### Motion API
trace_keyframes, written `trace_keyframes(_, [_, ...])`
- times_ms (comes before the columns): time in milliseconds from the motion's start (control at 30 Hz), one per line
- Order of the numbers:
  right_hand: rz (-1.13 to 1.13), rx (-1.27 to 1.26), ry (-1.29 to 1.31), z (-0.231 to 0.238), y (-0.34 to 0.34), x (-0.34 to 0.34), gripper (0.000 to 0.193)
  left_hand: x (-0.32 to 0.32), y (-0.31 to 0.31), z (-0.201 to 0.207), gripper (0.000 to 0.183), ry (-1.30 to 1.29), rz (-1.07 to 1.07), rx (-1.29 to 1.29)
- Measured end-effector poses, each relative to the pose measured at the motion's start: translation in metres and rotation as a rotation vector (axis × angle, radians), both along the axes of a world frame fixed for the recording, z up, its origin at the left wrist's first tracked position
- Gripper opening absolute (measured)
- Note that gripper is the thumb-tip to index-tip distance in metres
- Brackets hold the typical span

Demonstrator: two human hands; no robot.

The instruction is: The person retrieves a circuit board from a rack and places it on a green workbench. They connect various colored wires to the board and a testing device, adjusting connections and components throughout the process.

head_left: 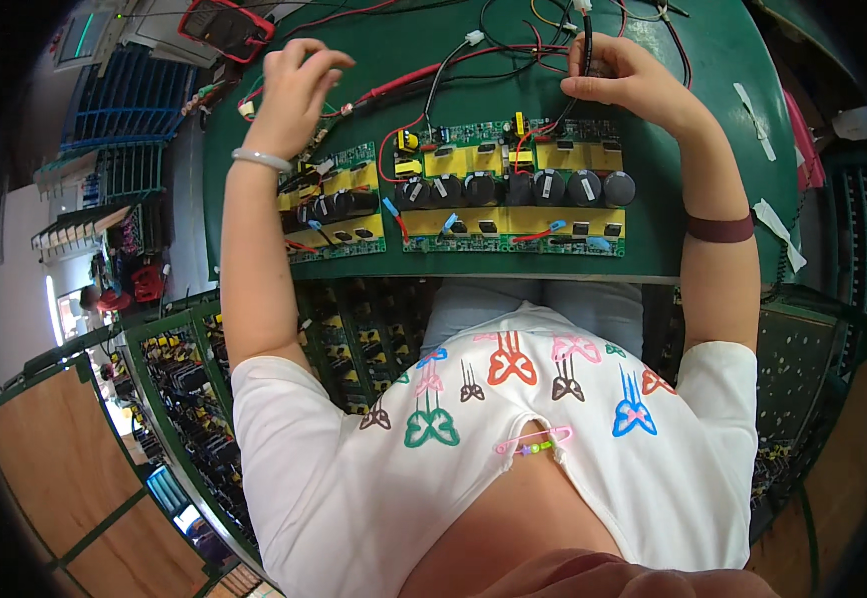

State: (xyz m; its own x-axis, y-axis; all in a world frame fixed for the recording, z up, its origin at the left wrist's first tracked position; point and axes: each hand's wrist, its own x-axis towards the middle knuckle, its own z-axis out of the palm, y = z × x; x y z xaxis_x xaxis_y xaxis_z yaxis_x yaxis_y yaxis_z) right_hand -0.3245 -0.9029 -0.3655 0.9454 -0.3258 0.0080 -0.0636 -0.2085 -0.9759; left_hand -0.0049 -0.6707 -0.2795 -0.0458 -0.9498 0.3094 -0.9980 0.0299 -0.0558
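My left hand (299,95) hovers at the far left of the bench, above the end of the left circuit board (358,179). Its fingers are bent and apart, with nothing seen in them. My right hand (623,80) is closed in a pinch around a black cable (587,45) with a white plug at its top, behind the right circuit board (573,154). A middle circuit board (453,227) adjoins the right one. The boards carry black round capacitors, yellow parts and short leads with blue ends. My left forearm covers part of the left board.
A green bench mat (683,199) lies under the boards. Red and black wires (423,76) run across its far side, near a red-cased multimeter (226,30). White tape strips (755,120) stick to the right. Racks of boards (179,389) stand below the bench edge.
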Motion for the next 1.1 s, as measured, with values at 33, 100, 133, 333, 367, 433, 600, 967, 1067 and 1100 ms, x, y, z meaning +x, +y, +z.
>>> trace_keyframes(33, [0.004, 0.016, 0.003, -0.002, -0.001, 0.000, 0.020, 0.008, 0.005, 0.003, 0.010, -0.026, -0.007, -0.002])
trace_keyframes(100, [-0.008, 0.017, 0.016, -0.003, -0.001, -0.001, 0.021, 0.020, 0.015, 0.011, 0.011, -0.016, -0.005, -0.001])
trace_keyframes(133, [-0.024, 0.002, 0.026, -0.003, 0.000, 0.000, 0.021, 0.022, 0.019, 0.014, 0.011, -0.011, -0.004, 0.001])
trace_keyframes(333, [-0.020, -0.006, 0.045, 0.000, -0.001, 0.000, 0.023, 0.007, 0.028, 0.038, 0.017, -0.006, -0.031, -0.129])
trace_keyframes(367, [-0.027, -0.007, 0.038, -0.001, 0.000, 0.000, 0.023, 0.003, 0.027, 0.040, 0.017, 0.019, -0.035, -0.147])
trace_keyframes(433, [-0.029, -0.008, 0.038, -0.002, -0.001, -0.001, 0.023, -0.008, 0.019, 0.040, 0.016, 0.033, -0.094, -0.205])
trace_keyframes(600, [-0.002, -0.018, 0.034, -0.001, -0.003, -0.001, 0.022, -0.040, 0.012, 0.040, 0.017, -0.040, -0.126, -0.181])
trace_keyframes(967, [-0.041, -0.041, 0.010, 0.001, 0.000, -0.001, 0.023, -0.008, 0.062, 0.030, 0.008, 0.212, 0.203, 0.140])
trace_keyframes(1067, [-0.050, -0.016, 0.039, 0.004, 0.001, -0.002, 0.023, 0.002, 0.077, 0.017, 0.011, 0.527, 0.364, 0.331])
trace_keyframes(1100, [-0.051, -0.030, 0.042, 0.005, 0.004, 0.000, 0.022, 0.007, 0.083, 0.010, 0.012, 0.583, 0.393, 0.339])
